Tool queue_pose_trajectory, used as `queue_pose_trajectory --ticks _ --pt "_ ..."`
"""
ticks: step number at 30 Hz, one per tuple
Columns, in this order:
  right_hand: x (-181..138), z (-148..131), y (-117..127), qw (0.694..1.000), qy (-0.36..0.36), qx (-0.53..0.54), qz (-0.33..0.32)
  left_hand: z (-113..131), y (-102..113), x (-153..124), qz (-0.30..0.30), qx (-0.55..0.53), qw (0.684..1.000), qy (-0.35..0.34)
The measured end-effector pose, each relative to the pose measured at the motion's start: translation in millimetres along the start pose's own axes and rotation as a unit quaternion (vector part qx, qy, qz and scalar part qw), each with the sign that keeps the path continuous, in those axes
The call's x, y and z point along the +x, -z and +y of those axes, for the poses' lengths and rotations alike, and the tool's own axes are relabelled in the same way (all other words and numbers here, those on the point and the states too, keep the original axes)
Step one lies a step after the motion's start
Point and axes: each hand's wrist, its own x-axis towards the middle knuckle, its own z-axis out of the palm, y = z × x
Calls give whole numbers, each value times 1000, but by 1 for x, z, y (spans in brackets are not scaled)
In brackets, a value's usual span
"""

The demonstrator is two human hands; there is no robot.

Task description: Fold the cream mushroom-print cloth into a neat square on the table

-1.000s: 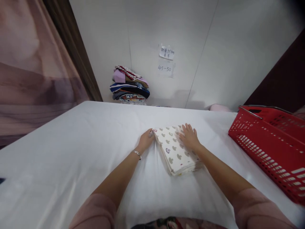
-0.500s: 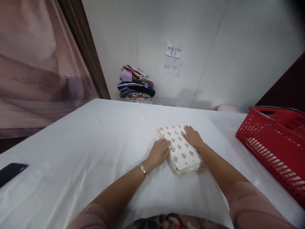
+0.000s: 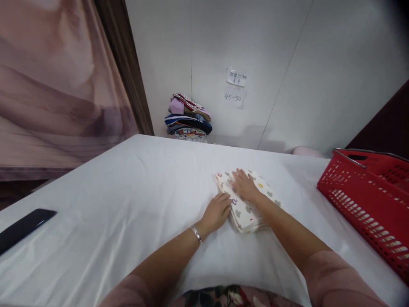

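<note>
Your right hand [image 3: 245, 186] has slid left across the folded, cream, fabric cloth with grey mushroom-like prints [image 3: 245, 215] since the last frame; your left hand [image 3: 219, 211] stays at its left edge. Hands apart but near each other: right spread flat on top, not gripping; left fingers on the edge, can't tell if pinching. Cloth sits under your right and just right of your left; long axis runs away from you, far end leaning left. Below it, white-sheeted table [image 3: 150, 187]. Right of cloth, red perforated plastic basket [image 3: 367, 204]; well left, black flat phone-like slab [image 3: 27, 228]; beyond, multicoloured fabric pile [image 3: 188, 119], pale grey panel wall [image 3: 230, 34].
</note>
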Motion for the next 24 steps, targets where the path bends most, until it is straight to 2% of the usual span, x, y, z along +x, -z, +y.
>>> queue_pose_trajectory --ticks 3,8,13,19,24 --pt "1 -13 -10 998 39 22 -40 7 0 -1 -9 7 1000 -17" --pt "6 -17 -5 995 14 52 -82 19 3 -5 -45 -6 996 -72" --pt "21 -36 -1 994 56 57 -69 30 -3 -7 -94 -32 986 -135" --pt "29 -45 -17 993 71 48 -84 33 -10 -8 -117 -38 983 -136" --pt "25 -45 -4 989 77 84 -91 30 -10 -10 -109 -30 985 -133"
